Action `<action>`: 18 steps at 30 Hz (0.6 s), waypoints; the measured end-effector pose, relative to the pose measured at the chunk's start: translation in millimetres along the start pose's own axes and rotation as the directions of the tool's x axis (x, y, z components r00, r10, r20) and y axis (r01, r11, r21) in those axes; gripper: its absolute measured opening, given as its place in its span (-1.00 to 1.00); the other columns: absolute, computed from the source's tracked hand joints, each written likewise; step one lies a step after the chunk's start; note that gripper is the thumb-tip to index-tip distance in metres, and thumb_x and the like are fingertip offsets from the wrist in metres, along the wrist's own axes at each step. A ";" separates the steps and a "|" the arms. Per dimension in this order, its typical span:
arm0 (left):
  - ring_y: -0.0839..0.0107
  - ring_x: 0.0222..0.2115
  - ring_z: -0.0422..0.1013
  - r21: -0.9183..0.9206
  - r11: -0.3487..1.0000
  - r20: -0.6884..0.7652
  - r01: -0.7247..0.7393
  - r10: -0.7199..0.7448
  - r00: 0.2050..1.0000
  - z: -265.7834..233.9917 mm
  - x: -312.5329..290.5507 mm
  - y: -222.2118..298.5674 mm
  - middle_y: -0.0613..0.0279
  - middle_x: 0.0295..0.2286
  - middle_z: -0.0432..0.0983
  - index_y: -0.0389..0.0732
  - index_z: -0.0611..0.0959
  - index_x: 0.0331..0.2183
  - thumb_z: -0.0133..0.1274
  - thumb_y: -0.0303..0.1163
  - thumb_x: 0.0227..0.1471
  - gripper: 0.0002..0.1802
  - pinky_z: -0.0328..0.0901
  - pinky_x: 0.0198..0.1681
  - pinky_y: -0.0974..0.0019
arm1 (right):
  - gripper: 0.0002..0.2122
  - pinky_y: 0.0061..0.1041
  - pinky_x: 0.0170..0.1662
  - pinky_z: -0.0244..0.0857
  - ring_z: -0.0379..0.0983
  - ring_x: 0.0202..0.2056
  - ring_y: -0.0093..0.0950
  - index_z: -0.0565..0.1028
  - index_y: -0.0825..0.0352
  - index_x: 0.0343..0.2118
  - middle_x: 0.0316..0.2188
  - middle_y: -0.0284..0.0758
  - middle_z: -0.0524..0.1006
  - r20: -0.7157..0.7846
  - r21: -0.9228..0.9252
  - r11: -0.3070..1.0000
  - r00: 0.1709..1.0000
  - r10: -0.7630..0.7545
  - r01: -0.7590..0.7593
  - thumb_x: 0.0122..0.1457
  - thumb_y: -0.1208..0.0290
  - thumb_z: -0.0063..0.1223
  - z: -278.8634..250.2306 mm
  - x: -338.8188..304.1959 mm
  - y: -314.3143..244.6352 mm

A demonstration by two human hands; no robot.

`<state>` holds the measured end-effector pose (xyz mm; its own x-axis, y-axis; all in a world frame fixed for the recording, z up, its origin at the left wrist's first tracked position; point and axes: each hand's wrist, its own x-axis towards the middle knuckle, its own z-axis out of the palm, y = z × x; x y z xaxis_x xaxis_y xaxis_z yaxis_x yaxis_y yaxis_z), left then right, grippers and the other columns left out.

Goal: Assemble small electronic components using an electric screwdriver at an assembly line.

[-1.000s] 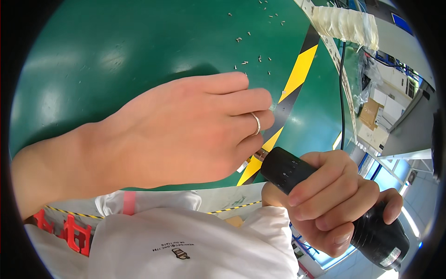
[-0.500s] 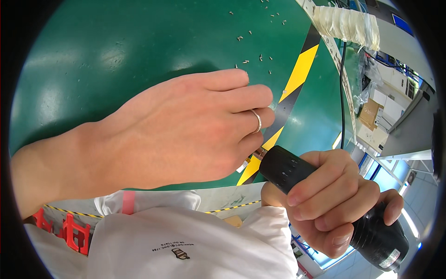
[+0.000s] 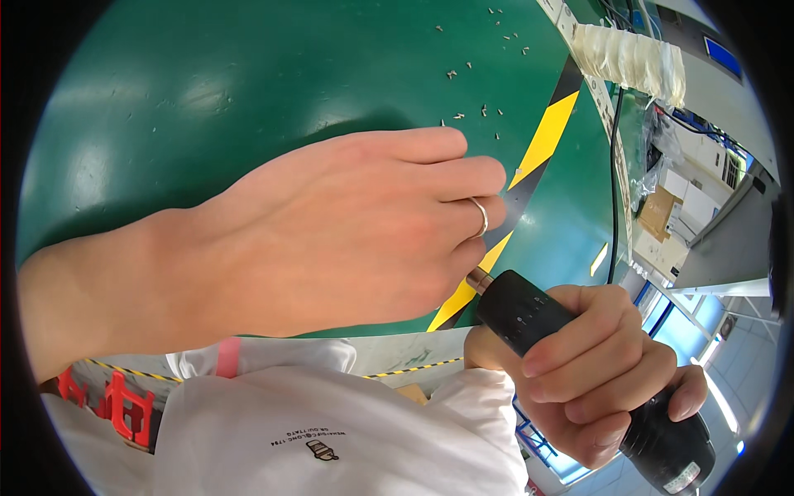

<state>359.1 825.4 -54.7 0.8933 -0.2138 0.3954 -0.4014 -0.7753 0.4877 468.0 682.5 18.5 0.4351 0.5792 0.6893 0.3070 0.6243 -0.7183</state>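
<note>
My left hand (image 3: 364, 223) is closed just above the green table, back upward and fingers curled under. A thin silver ring is on one finger. Whatever these fingers hold is hidden beneath the hand. My right hand (image 3: 591, 364) wraps round a black electric screwdriver (image 3: 525, 312), which tilts with its body toward the lower right. Its metal nose (image 3: 478, 279) points at the curled fingers of my left hand, close beside them; the very tip is out of sight. Several small screws (image 3: 485, 110) lie scattered on the table beyond my left hand.
Yellow and black tape (image 3: 550, 136) runs along the right side of the green table (image 3: 248, 50). A black cable (image 3: 614, 190) hangs near that edge, below a pale plastic-wrapped bundle (image 3: 628, 62). A cardboard box (image 3: 660, 211) is farther right. Red plastic frames (image 3: 128, 409) stand at lower left.
My left hand has shifted slightly right in the picture. The screwdriver's front end has moved a little right and down, showing more of its metal nose. The small pale piece under my left hand is now mostly hidden.
</note>
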 end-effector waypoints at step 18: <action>0.20 -0.11 0.43 -0.175 0.973 -0.265 0.152 -0.195 0.944 -1.8 5.2 -12.2 0.26 -0.22 0.53 -0.18 0.66 -0.40 0.31 -0.34 -0.26 -0.73 0.34 -0.14 0.18 | -0.63 -0.70 -0.73 0.33 0.31 -0.77 -0.68 0.31 0.36 -0.05 -0.67 -0.49 0.39 -0.122 0.092 0.996 0.993 -0.005 0.016 0.09 0.54 0.17 -6.6 3.6 -5.3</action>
<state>368.3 834.8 -57.2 0.8684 0.1064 0.4843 -0.2904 -0.6825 0.6707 473.6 677.8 24.2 0.5335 0.5080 0.6763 0.2350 0.6790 -0.6955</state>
